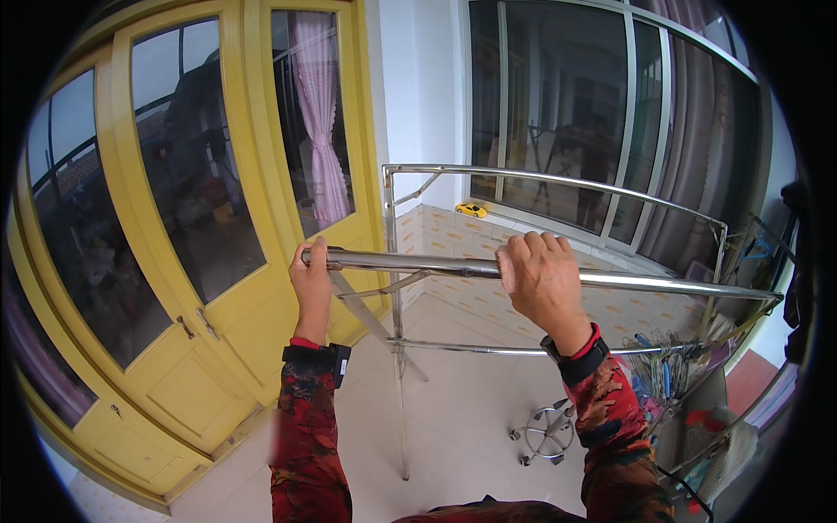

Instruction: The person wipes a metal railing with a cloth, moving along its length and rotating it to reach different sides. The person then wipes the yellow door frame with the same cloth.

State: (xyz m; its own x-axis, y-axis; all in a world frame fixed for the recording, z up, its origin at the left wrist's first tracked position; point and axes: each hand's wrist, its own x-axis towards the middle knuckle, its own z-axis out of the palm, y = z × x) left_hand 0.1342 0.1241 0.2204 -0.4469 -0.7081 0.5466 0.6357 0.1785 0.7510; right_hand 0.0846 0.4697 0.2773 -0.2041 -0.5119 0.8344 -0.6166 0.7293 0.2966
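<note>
A metal clothes-drying rack spans the view, its near top rail [621,280] running from left to right before me. My left hand [314,278] grips the left end of that rail, thumb on top. Around the same rail, right of its middle, my right hand [544,278] is closed over a pinkish cloth [506,269], which shows at the hand's left edge. The rack's far top rail [556,180] and a lower crossbar [471,348] lie beyond. Crossed legs stand on the tiled floor at the left.
Yellow glazed doors [196,327] line the left side. A yellow toy car [471,210] rests on the window sill. A wheeled metal base [549,433] stands on the floor below my right hand. Clothes hangers [664,366] hang in a cluster at the right.
</note>
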